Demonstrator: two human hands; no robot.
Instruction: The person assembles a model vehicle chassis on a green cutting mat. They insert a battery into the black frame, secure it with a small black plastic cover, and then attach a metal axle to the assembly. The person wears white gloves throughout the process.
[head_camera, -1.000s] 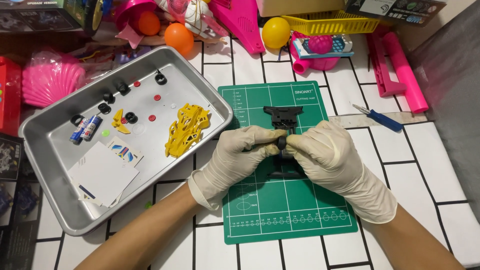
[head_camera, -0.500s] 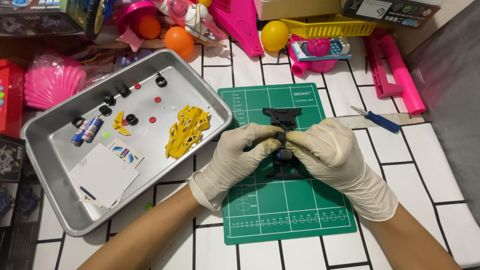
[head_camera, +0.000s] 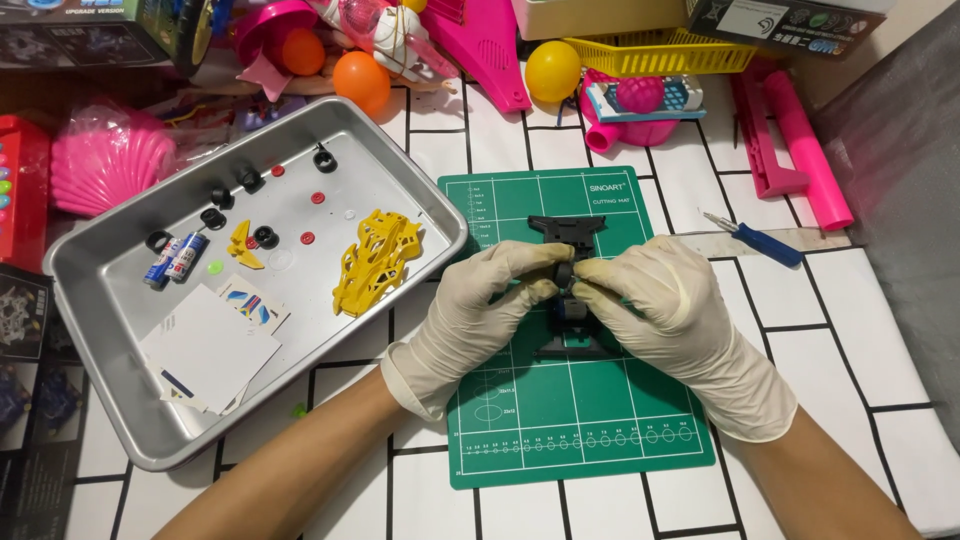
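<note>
Both hands wear pale latex gloves and meet over a green cutting mat. My left hand and my right hand pinch a black toy car chassis between their fingertips. A small black wheel sits at the point where the fingers meet. The chassis's front end sticks out beyond the fingers and its rear end shows below them. The middle of it is hidden by the fingers.
A metal tray at left holds a yellow car body, black wheels, small red parts, two batteries and sticker sheets. A blue-handled screwdriver lies right of the mat. Pink and orange toys and a yellow basket crowd the back.
The hands and chassis have shifted only slightly on the mat; the fingers keep working at the same spot on the chassis.
</note>
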